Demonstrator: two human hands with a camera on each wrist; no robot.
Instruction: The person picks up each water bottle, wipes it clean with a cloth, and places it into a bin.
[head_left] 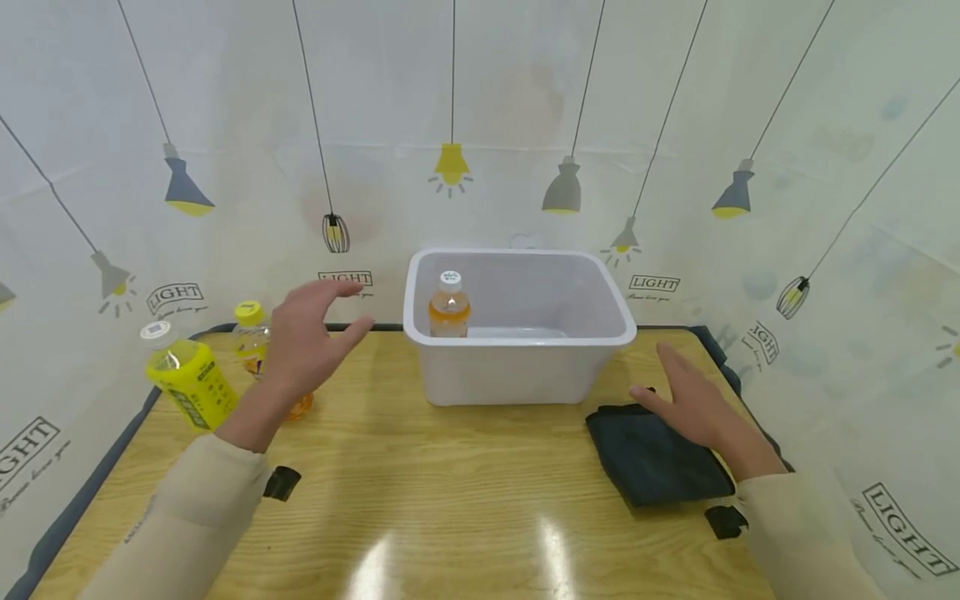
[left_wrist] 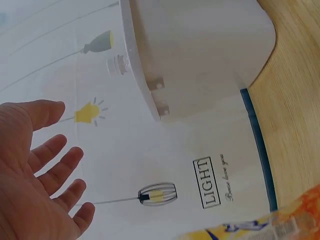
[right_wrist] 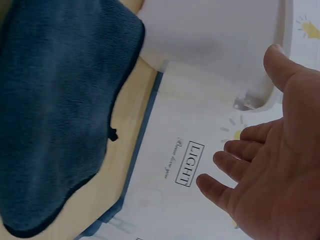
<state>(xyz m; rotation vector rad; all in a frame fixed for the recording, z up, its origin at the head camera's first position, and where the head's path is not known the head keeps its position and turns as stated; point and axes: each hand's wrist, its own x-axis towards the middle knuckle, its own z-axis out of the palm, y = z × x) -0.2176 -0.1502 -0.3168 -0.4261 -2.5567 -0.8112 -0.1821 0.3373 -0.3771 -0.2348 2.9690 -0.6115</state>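
My left hand (head_left: 303, 337) hovers above the table's left side, thumb and fingers apart with nothing between them. Partly behind it stands a bottle with a yellow cap (head_left: 250, 314) and an orange lower part. Further left is a yellow-green drink bottle (head_left: 191, 379) with a white cap. On the right, my right hand (head_left: 693, 404) is held over a folded dark blue cloth (head_left: 652, 467), empty, its fingers extended. Between the hands sits a white plastic tub (head_left: 517, 371). Inside the tub, at its left, an orange drink bottle (head_left: 449, 312) with a white cap stands upright.
The wood-grain table (head_left: 420, 500) has a dark edge. Black tape pieces (head_left: 282, 482) stick to it near each forearm. Behind the tub hangs a pale wall sheet (head_left: 510, 100) printed with lamps.
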